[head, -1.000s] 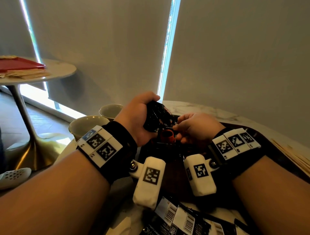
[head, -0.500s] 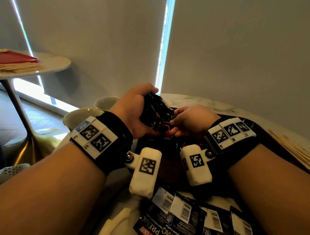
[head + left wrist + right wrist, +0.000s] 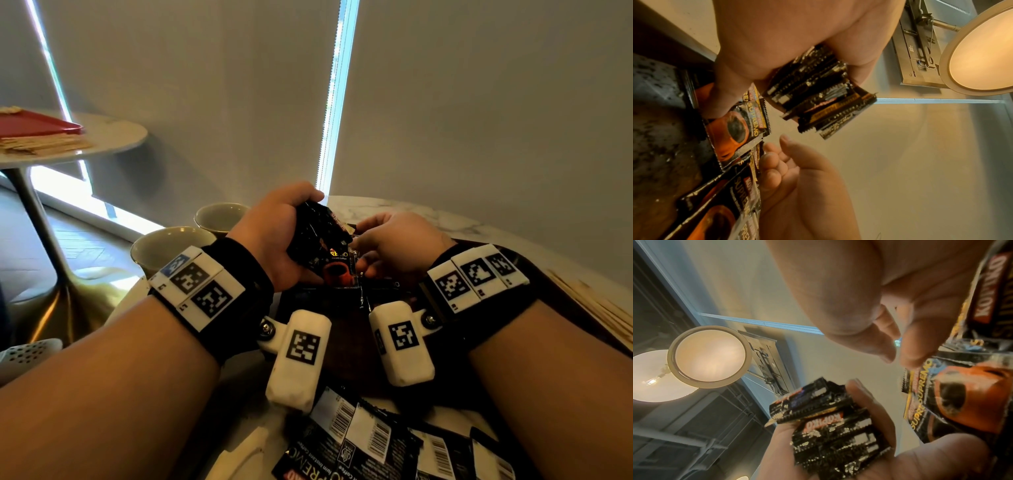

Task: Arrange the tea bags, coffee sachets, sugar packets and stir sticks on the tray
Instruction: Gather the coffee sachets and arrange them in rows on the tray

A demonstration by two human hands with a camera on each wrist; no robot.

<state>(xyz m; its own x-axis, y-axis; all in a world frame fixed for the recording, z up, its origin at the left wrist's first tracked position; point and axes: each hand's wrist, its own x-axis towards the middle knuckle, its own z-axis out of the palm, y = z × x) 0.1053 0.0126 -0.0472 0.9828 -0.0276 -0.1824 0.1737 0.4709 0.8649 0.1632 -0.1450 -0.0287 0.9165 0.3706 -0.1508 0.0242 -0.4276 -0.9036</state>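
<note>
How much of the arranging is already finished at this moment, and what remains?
Done: a few coffee sachets lie on the dark tray. In hand: the left hand grips a stack of sachets; the right hand reaches beside it. Left: loose sachets and stir sticks off the tray.

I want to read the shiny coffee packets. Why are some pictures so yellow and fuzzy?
Both wrist views point up at a glowing round lamp, so they look yellowish. In the right wrist view the coffee sachets in the left hand glint and blur. The head view is dimmer, with bright window strips.
</note>
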